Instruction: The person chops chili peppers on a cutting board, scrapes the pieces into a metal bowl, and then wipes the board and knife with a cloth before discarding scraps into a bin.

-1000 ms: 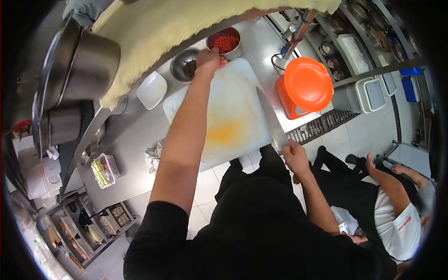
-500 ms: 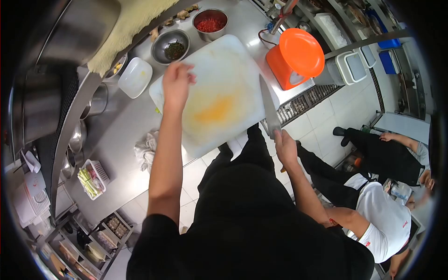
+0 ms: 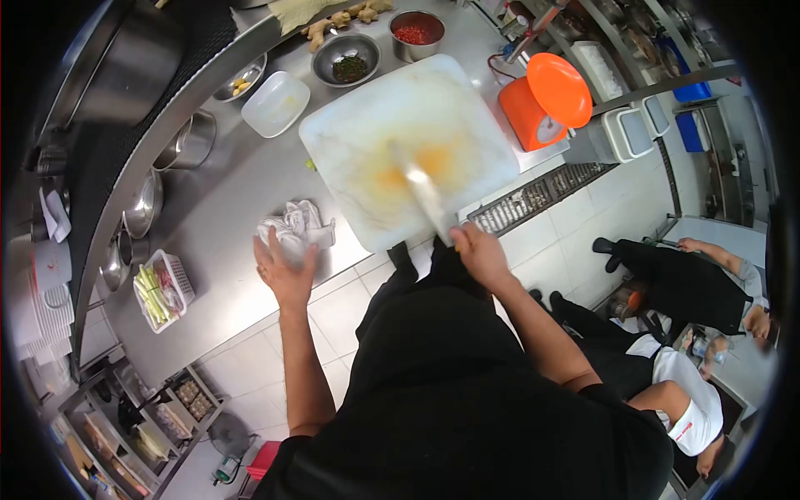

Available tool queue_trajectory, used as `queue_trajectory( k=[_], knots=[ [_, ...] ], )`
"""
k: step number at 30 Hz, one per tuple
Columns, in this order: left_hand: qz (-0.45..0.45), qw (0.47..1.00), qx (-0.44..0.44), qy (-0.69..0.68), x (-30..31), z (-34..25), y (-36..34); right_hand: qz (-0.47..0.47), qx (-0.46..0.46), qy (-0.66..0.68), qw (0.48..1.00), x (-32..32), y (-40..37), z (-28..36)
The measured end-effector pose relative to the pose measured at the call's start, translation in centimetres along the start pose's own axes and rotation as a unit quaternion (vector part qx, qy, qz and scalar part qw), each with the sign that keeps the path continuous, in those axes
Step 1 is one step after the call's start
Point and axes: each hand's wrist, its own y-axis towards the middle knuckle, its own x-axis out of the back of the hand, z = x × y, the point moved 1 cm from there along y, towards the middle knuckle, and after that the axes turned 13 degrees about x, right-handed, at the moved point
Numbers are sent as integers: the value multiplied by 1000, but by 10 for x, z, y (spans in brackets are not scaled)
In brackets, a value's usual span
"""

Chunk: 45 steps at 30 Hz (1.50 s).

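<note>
My right hand grips the handle of a large knife. Its blade, a little blurred, lies across or close over the white cutting board, which is stained yellow-orange in the middle. With fingers spread, my left hand is right at a crumpled white cloth on the steel counter, left of the board. Behind the board stand a steel bowl of dark green bits and a steel pot of chopped red pieces.
An orange scale stands right of the board. On the counter's left are a white plastic container and a white basket of cut green stalks. Ginger lies at the back. Two people work at the lower right.
My left hand has moved from the board's left edge down to the cloth, fingers now spread. The knife has swung from the board's right edge to over its middle.
</note>
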Motion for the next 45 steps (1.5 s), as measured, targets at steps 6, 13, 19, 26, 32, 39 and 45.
queue_trajectory(
  k=[6,13,19,26,32,39,45],
  knots=[
    [15,1000,-9,25,0,-24,22,-136,-177,18,975,62,-3,-74],
    [-87,990,103,-46,11,-4,41,-69,-66,-49,994,27,13,-56],
    [-185,915,222,-283,68,60,50,179,105,13,978,-41,17,27],
    [-98,721,254,-637,149,42,14,29,46,55,997,14,20,-3],
    [72,539,10,-839,192,87,1,-125,-143,88,978,69,36,-72],
    [170,333,-16,-927,101,137,6,-54,-76,-3,996,-5,68,-50],
    [97,358,-48,-927,176,137,-7,150,117,-67,979,-105,48,104]
  ],
)
